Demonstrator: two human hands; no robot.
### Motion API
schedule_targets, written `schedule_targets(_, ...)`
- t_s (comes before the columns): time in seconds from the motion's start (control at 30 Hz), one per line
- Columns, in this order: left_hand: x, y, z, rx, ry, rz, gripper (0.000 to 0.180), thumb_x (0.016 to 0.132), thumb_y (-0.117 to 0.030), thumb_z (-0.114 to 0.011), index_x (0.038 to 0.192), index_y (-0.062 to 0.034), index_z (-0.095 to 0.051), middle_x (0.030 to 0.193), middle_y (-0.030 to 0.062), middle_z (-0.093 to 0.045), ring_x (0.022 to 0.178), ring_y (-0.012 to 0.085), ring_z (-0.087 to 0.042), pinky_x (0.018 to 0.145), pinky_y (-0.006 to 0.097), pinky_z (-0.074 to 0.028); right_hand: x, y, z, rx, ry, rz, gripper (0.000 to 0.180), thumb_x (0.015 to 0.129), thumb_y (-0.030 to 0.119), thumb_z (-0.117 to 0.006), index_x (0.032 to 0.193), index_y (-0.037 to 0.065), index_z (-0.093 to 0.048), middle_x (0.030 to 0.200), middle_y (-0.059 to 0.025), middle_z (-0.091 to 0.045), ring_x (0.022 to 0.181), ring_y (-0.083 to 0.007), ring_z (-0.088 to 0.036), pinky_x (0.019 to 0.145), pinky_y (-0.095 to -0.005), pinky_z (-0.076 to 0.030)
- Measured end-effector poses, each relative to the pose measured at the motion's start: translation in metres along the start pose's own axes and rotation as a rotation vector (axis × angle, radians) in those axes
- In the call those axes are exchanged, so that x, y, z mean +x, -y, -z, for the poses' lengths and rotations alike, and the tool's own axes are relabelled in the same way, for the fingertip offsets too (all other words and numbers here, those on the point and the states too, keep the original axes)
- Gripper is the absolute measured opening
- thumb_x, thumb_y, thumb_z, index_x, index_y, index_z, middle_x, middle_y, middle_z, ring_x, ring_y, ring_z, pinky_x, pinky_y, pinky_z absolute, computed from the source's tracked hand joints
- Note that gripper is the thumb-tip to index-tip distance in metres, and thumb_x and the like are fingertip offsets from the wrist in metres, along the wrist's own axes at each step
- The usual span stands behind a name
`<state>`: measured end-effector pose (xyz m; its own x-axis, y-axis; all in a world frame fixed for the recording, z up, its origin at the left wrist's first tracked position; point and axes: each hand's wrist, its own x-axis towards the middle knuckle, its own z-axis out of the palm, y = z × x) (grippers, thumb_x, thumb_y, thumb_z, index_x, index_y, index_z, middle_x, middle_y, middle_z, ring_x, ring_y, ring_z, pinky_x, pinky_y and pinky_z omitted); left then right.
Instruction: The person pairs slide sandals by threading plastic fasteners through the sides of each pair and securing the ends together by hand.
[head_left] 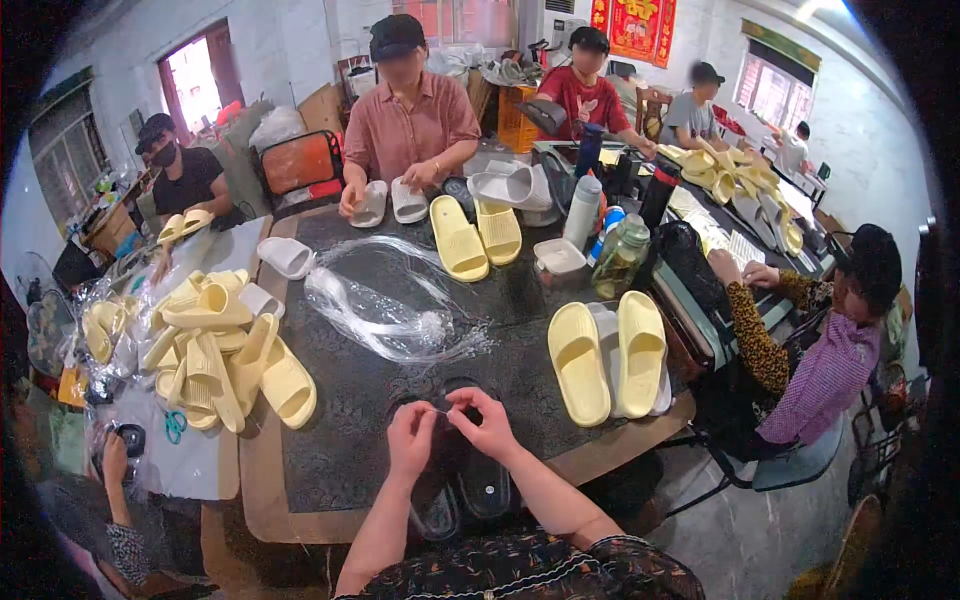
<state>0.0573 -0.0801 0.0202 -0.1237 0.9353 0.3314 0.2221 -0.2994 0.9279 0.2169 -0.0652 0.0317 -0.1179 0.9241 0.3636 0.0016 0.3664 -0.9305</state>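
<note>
Our left hand point(410, 438) and right hand point(488, 422) meet low over the near edge of the bench point(340, 440), palms turned in. The fingers of both hands are closed in a pinch on a thin clear string point(440, 411) stretched between them. Two dark slippers point(465, 490) lie just under our hands, at the bench edge. A pair of yellow slippers point(605, 360) rests to our right, near the corner. A heap of yellow slippers point(220, 355) sits to the left. A bunch of clear strings point(385, 300) lies in the middle of the dark bench top. Other people sit around the far sides. The room is crowded, with windows in the walls.
</note>
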Motion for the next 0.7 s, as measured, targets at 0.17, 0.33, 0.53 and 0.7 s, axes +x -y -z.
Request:
schedule_targets(0.17,0.001,-0.01,-0.003,0.098,0.013,-0.137,0.005,0.086,-0.006,-0.063,0.09,-0.0021,-0.063,0.086,0.0078,-0.063,0.078,0.0175,-0.06,0.071,0.029,-0.048,0.001,-0.003,0.002,-0.018,0.01,0.03,0.022,0.084,0.007,-0.067,0.105,0.002,-0.062,0.086,-0.001,-0.062,0.079,-0.0078,-0.058,0.074,-0.0233,-0.047)
schedule_targets(0.33,0.001,-0.001,-0.002,-0.042,-0.033,-0.063,0.005,0.086,-0.003,-0.064,0.09,-0.0011,-0.063,0.085,0.0066,-0.062,0.077,0.0148,-0.059,0.069,0.026,-0.047,0.001,-0.003,0.001,-0.024,0.006,0.008,0.022,0.084,0.006,-0.067,0.105,0.002,-0.062,0.087,-0.0008,-0.061,0.08,-0.0076,-0.057,0.074,-0.0231,-0.047)
schedule_targets(0.53,0.0,-0.006,-0.001,-0.093,-0.064,0.001,0.005,0.088,-0.003,-0.061,0.092,-0.0012,-0.061,0.085,0.0044,-0.061,0.075,0.0106,-0.055,0.071,0.024,-0.045,0.0,0.001,0.0,-0.007,-0.005,0.016,0.022,0.084,0.006,-0.067,0.104,0.002,-0.062,0.089,-0.0015,-0.062,0.083,-0.0084,-0.057,0.078,-0.0241,-0.047)
schedule_targets(0.7,-0.004,-0.004,-0.001,0.111,0.113,-0.162,0.005,0.09,-0.003,-0.059,0.094,-0.002,-0.061,0.084,0.0011,-0.06,0.074,0.008,-0.052,0.067,0.023,-0.043,-0.004,-0.003,0.001,0.016,0.011,0.013,0.021,0.084,0.006,-0.067,0.103,0.002,-0.062,0.089,-0.0014,-0.062,0.083,-0.0081,-0.057,0.077,-0.0242,-0.047)
